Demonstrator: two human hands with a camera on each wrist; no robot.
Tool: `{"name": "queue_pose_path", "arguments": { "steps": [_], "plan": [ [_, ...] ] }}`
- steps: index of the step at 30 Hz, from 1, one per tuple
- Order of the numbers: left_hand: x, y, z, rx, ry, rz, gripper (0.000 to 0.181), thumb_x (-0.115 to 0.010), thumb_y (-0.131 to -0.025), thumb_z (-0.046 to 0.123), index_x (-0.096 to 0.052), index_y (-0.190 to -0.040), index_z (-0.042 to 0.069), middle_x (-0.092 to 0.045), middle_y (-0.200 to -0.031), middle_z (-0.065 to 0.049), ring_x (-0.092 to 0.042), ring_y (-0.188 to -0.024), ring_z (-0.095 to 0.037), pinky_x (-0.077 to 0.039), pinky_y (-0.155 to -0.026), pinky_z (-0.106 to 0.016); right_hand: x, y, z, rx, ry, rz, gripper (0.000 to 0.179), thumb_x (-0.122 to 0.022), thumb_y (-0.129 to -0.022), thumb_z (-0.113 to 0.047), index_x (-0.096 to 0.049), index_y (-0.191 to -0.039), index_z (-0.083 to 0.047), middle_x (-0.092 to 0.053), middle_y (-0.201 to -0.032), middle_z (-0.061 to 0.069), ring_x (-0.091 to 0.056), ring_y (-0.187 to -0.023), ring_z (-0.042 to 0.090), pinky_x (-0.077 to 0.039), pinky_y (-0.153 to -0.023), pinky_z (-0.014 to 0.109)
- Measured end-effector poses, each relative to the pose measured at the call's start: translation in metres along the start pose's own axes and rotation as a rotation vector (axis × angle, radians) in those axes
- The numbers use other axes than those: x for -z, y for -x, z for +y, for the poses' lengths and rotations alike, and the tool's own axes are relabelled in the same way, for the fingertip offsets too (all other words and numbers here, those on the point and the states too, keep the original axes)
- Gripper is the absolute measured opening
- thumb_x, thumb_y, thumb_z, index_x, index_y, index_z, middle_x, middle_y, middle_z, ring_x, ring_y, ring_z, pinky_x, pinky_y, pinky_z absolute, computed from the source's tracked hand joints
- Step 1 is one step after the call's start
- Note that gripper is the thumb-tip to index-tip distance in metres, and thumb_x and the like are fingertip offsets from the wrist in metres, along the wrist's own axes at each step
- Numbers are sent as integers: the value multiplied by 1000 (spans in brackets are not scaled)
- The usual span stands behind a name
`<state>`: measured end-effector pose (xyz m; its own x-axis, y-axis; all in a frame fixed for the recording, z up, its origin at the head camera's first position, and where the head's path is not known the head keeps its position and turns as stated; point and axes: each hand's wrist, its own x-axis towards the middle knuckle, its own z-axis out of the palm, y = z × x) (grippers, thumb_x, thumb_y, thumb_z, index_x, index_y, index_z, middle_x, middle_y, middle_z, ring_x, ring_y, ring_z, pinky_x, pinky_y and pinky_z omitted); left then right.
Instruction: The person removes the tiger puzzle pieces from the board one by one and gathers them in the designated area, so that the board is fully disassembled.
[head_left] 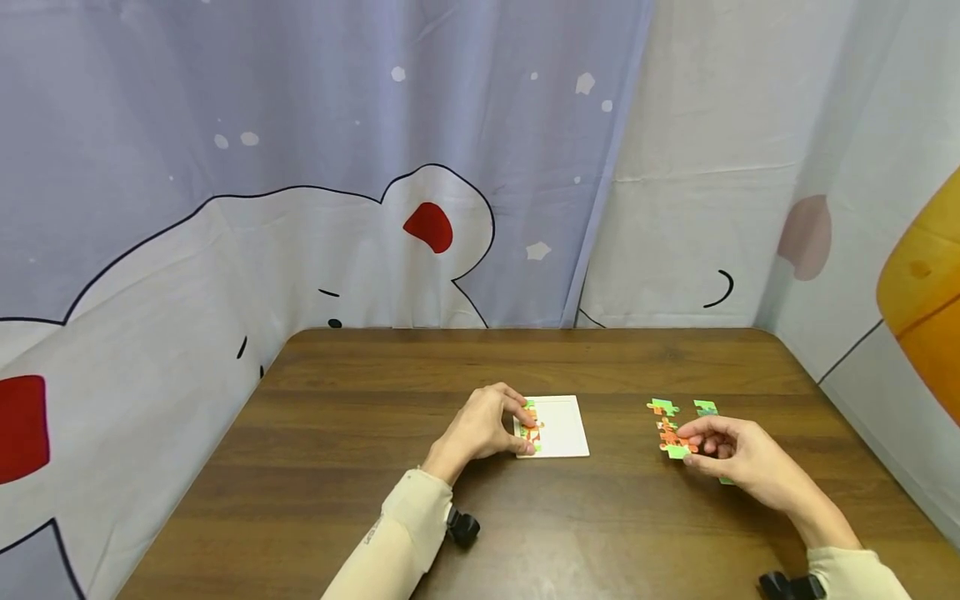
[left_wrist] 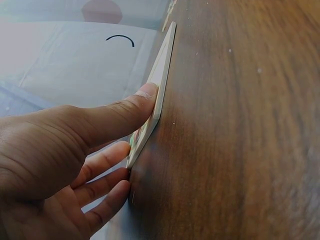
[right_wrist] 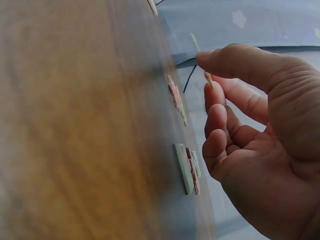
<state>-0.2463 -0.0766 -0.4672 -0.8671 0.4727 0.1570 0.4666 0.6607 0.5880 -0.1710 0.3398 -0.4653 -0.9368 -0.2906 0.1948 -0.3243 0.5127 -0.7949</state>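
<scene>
My left hand (head_left: 483, 423) grips the left side of a square white puzzle tray (head_left: 566, 427), thumb by its near edge and fingers along the left rim. Inside that side of the tray lies a strip of orange and green puzzle pieces (head_left: 536, 435), partly covered by the fingers. To the right, my right hand (head_left: 742, 458) pinches a jigsaw piece (right_wrist: 194, 42) between thumb and fingertips, held above the table in the right wrist view; its other fingers are curled. Loose puzzle pieces (head_left: 663, 407) lie beside and beneath this hand, some of them partly hidden by it.
Another green piece (head_left: 705, 407) lies beyond the right hand. The brown wooden table (head_left: 360, 433) spreads around the tray. Printed curtains (head_left: 510, 125) hang behind the far edge and along both sides. Each wrist carries a black camera (head_left: 463, 528).
</scene>
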Motion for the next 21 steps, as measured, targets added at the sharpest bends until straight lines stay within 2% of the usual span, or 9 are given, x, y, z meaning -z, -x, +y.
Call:
{"name": "queue_pose_path", "arguments": {
  "steps": [7, 14, 21],
  "plan": [
    [0, -1, -1, -16, -5, 3, 34, -108, -72, 29, -91, -101, 23, -77, -132, 0, -67, -128, -30, -51, -114, -45, -3, 2, 3, 21, 0, -66, 27, -86, -95, 1, -78, -121, -1, -72, -98, 5, -63, -80, 10, -53, -66, 24],
    [1, -1, 0, -39, 0, 3, 34, -108, -73, 27, -91, -101, 21, -78, -132, -2, -67, -128, -31, -50, -115, -47, -4, 3, 3, -7, 79, -73, 25, -89, -91, -1, -78, -113, -5, -68, -95, 1, -60, -78, 8, -51, -66, 24],
    [1, 1, 1, -36, 3, 2, 34, -108, -73, 25, -91, -102, 20, -77, -132, -2, -67, -127, -29, -51, -114, -46, -4, 4, 5, 4, 161, -59, 26, -93, -88, -4, -78, -109, -11, -67, -93, -4, -57, -77, 6, -49, -65, 24]
  ]
}}
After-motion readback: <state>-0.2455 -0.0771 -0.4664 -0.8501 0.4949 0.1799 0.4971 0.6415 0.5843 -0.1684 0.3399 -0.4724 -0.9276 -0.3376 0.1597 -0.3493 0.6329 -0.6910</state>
